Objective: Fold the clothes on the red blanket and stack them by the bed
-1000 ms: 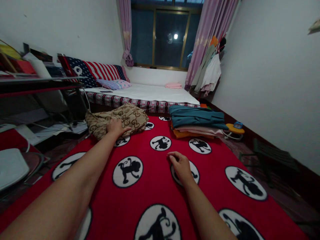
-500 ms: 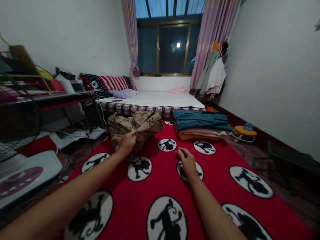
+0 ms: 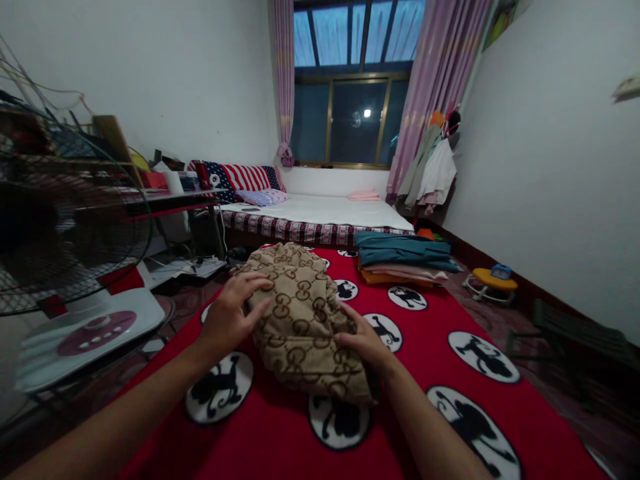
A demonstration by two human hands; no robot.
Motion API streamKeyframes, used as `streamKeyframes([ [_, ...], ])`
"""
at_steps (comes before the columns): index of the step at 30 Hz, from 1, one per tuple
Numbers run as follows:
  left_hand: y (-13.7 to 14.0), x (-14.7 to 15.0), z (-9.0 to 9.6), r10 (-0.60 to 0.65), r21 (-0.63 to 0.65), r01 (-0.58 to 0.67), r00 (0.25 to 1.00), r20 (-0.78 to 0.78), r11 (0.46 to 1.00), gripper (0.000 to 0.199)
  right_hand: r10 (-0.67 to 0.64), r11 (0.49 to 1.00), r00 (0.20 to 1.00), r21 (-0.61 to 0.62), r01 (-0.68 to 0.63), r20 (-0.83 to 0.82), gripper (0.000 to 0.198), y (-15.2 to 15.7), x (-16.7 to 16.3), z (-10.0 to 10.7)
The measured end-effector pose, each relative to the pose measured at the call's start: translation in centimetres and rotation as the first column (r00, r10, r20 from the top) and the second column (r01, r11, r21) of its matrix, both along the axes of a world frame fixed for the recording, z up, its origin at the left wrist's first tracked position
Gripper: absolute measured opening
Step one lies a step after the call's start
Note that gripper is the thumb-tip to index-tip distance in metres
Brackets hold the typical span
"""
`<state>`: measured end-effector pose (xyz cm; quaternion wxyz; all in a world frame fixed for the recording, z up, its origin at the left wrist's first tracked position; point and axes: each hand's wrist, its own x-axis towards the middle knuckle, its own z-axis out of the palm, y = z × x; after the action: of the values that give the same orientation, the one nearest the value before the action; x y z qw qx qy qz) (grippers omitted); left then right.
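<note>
Tan cloth printed with brown interlocking rings, the garment (image 3: 305,320) lies bunched in a loose heap on the red blanket (image 3: 415,400), directly between the two hands. The left hand (image 3: 231,319) rests its spread fingers over the heap's left edge, pressing down on the fabric rather than pinching it; that grip is flat and unclenched. The right hand (image 3: 364,341) lies against the heap's right side with the fingers curled lightly into the folds, though whether they actually pinch cloth cannot be told from this view.

The fabric looks soft, limp and light, with no stiffness of its own: it would likely sag and unfold wherever it is not supported, and it should not be slippery or fragile. A sound hold would be at two opposite edges or corners, much where the hands already sit, so the piece hangs evenly.

Beyond the right hand, further up the blanket, sits a stack of folded clothes (image 3: 405,257), teal on top with pink and orange beneath. The blanket carries white rounds with black monkey figures. Past the stack lies a low bed (image 3: 330,213) under a window (image 3: 357,120) hung with pink curtains. Off to the left of the left hand stands an electric fan (image 3: 65,227) with its white base.
</note>
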<state>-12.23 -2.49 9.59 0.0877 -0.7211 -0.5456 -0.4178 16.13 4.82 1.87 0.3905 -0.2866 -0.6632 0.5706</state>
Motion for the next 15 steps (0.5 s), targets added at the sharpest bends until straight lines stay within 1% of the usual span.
streamKeyframes([
  [1,1.5,-1.3,0.2,0.103,0.011,-0.104,0.993,0.060,0.994,0.038,0.061,0.994,0.996,0.086,-0.067,0.065,0.066,-1.6,-1.2,0.4],
  [2,3.0,-2.6,0.2,0.217,-0.022,-0.216,0.967,0.134,0.976,0.049,0.127,0.969,0.980,0.193,-0.155,0.150,0.058,-3.5,-2.4,0.6],
  [3,4.5,-3.9,0.0,0.336,-0.091,-0.325,0.924,0.180,0.941,0.060,0.176,0.911,0.949,0.322,-0.258,0.262,0.052,-5.4,-3.7,0.8],
  [4,5.9,-5.0,-0.4,0.423,-0.185,-0.392,0.888,0.180,0.901,0.068,0.194,0.806,0.901,0.461,-0.371,0.387,0.048,-7.3,-5.0,0.8],
  [5,7.1,-5.9,-1.0,0.492,-0.274,-0.442,0.857,0.154,0.854,0.075,0.172,0.675,0.858,0.576,-0.461,0.485,0.046,-9.2,-6.2,0.7],
  [6,8.1,-6.7,-1.7,0.539,-0.346,-0.478,0.836,0.105,0.807,0.082,0.104,0.546,0.826,0.663,-0.512,0.553,0.040,-10.8,-7.2,0.5],
  [7,8.7,-7.3,-2.6,0.556,-0.410,-0.492,0.830,0.045,0.768,0.088,0.018,0.438,0.803,0.717,-0.542,0.596,0.034,-12.1,-8.1,0.2],
  [8,9.1,-7.7,-3.4,0.545,-0.464,-0.489,0.838,-0.016,0.739,0.093,-0.059,0.378,0.784,0.741,-0.555,0.618,0.029,-13.1,-8.6,-0.2],
  [9,9.2,-8.0,-4.3,0.515,-0.510,-0.478,0.854,-0.076,0.715,0.095,-0.124,0.361,0.769,0.750,-0.554,0.628,0.025,-13.7,-8.9,-0.7],
  [10,9.1,-8.2,-5.0,0.481,-0.547,-0.470,0.866,-0.134,0.693,0.094,-0.169,0.387,0.754,0.747,-0.541,0.634,0.023,-14.0,-8.9,-1.2],
  [11,8.8,-8.3,-5.6,0.450,-0.570,-0.468,0.874,-0.183,0.675,0.091,-0.195,0.442,0.743,0.734,-0.516,0.640,0.025,-13.9,-8.6,-1.7],
  [13,8.2,-8.7,-6.1,0.432,-0.577,-0.493,0.866,-0.252,0.651,0.076,-0.222,0.574,0.733,0.694,-0.435,0.643,0.042,-13.4,-7.4,-2.6],
  [14,7.9,-8.8,-6.0,0.442,-0.564,-0.511,0.856,-0.268,0.648,0.068,-0.231,0.624,0.730,0.673,-0.397,0.644,0.049,-12.9,-6.6,-2.7],
  [15,7.6,-9.0,-5.6,0.448,-0.549,-0.519,0.852,-0.271,0.655,0.060,-0.236,0.655,0.726,0.658,-0.372,0.645,0.050,-12.4,-5.7,-2.7],
])
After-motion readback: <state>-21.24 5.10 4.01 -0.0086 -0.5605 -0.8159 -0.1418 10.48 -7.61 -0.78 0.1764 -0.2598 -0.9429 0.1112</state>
